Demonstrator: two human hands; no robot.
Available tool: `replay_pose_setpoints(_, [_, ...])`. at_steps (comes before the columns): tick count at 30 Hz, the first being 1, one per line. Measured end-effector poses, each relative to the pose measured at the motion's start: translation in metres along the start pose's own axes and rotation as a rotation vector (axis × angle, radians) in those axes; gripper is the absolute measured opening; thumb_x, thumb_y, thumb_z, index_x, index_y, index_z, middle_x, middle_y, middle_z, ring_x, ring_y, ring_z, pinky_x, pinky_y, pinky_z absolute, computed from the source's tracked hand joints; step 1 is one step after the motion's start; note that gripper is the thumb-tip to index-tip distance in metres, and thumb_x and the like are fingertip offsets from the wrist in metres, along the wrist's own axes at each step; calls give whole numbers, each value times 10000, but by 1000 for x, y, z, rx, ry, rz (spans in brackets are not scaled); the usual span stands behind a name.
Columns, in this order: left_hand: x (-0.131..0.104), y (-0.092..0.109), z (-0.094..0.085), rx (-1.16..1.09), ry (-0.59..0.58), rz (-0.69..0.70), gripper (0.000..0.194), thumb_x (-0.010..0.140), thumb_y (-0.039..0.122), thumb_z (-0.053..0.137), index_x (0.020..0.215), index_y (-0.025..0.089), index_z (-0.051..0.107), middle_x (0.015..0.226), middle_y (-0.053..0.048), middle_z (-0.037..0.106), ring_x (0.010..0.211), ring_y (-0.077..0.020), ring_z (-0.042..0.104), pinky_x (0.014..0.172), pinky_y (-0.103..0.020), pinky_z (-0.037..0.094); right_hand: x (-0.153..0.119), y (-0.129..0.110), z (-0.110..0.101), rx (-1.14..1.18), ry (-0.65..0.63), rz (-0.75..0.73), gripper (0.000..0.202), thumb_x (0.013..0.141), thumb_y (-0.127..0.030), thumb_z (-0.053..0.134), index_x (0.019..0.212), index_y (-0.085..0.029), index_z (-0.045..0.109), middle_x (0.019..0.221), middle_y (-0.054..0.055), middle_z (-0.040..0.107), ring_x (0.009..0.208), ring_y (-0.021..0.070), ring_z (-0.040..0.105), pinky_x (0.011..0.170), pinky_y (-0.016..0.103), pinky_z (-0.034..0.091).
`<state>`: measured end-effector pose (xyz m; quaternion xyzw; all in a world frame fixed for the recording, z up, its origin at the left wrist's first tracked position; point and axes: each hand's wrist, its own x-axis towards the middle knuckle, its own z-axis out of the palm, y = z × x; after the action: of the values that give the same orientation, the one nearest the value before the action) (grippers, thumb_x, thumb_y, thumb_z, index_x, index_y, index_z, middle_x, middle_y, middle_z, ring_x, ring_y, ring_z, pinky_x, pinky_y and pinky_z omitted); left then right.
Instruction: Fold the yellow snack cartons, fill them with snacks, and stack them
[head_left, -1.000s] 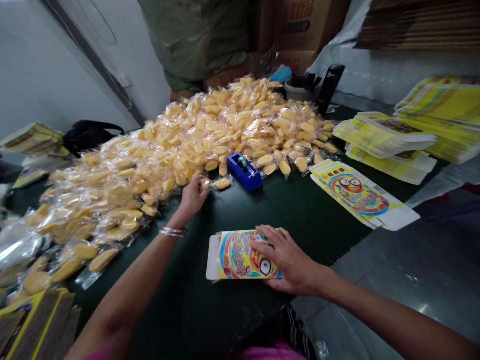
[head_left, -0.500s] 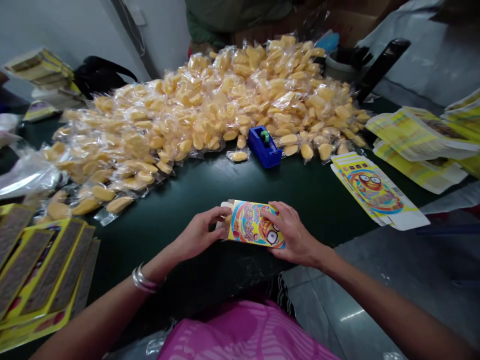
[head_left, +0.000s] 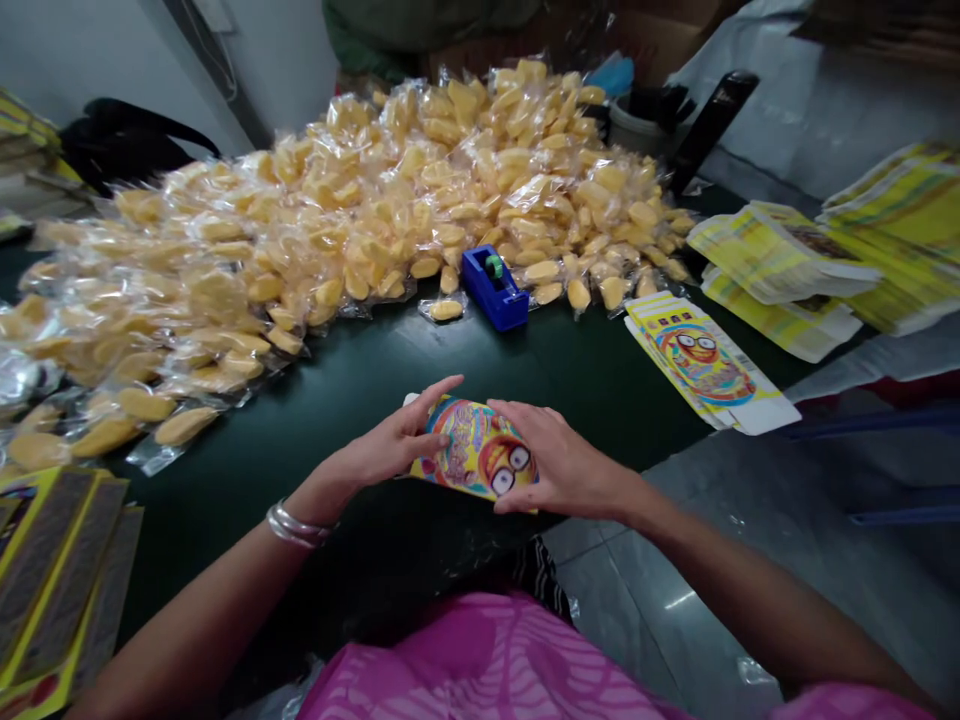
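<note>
Box point(head_left: 474, 442) near table point(head_left: 589, 375) edge, dispenser point(head_left: 495, 290) well apart

Forearms point(head_left: 720, 570) angled inward; left hand point(head_left: 390, 440), thumb point(head_left: 430, 443) parted from fingers point(head_left: 442, 388), faces right hand point(head_left: 562, 465), fingers curved.

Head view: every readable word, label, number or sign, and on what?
None legible enough to quote.
Held box: stylised lettering, partly covered, too blurred to read.
Flat box at right: heading and title lettering, too small and blurred.
Stacked flat boxes behind: too blurred to tell.
</note>
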<state>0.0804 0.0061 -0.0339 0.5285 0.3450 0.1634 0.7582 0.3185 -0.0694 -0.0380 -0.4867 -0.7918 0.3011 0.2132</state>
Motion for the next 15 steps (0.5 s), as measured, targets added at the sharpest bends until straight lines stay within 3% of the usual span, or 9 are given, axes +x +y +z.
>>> replay_pose_setpoints(3, [-13,28,2,234,-233,-13,771,843,233,664,1522,323,310,1142,-63,727,1002,-249,707,814,-350,583,16,-15,-6,407,-82,21,623,864,-439,649,1396,-213,416,1215,130,654,1077,277,658,908,462,533])
replay_pose_setpoints(4, [-20,35,3,334,-253,-5,711,851,253,652,1496,318,361,1110,-56,740,976,-249,714,796,-351,588,22,-18,-3,539,-88,21,551,877,-408,635,1357,-215,445,1160,105,680,1026,256,681,870,431,556])
replay_pose_setpoints(5, [-27,41,2,440,-199,41,619,852,273,646,1438,306,450,1085,-48,747,959,-246,716,792,-353,588,26,-21,3,648,-71,26,515,873,-381,640,1327,-218,460,1119,85,695,991,243,695,845,410,570])
replay_pose_setpoints(6, [-35,44,0,541,-65,122,510,847,287,647,1346,289,547,1085,-43,746,972,-245,710,816,-359,582,29,-23,11,730,-25,45,513,859,-358,657,1313,-223,460,1098,73,701,970,236,703,831,399,579])
replay_pose_setpoints(8, [-53,40,-4,633,386,333,334,832,308,659,1161,250,644,1124,-42,727,1048,-243,681,901,-374,553,30,-27,29,834,140,125,554,826,-334,697,1308,-242,439,1105,68,698,949,231,712,818,391,591])
replay_pose_setpoints(10, [-69,24,-5,490,772,425,348,800,327,695,1126,230,621,1146,-54,709,1079,-240,668,929,-382,540,27,-31,46,900,301,201,591,795,-335,732,1296,-259,427,1104,64,698,936,228,718,812,390,600])
replay_pose_setpoints(12, [-80,1,0,222,866,328,519,714,335,775,1173,224,559,1115,-67,714,1009,-242,697,871,-383,568,21,-38,60,938,388,233,607,764,-334,763,1273,-266,439,1087,53,698,919,225,722,805,386,604])
replay_pose_setpoints(15, [-87,-33,16,-62,852,218,665,603,330,851,1164,221,510,1046,-78,740,917,-254,729,814,-400,591,11,-49,74,928,433,246,550,761,-319,768,1234,-270,491,1094,45,694,932,221,718,821,377,601])
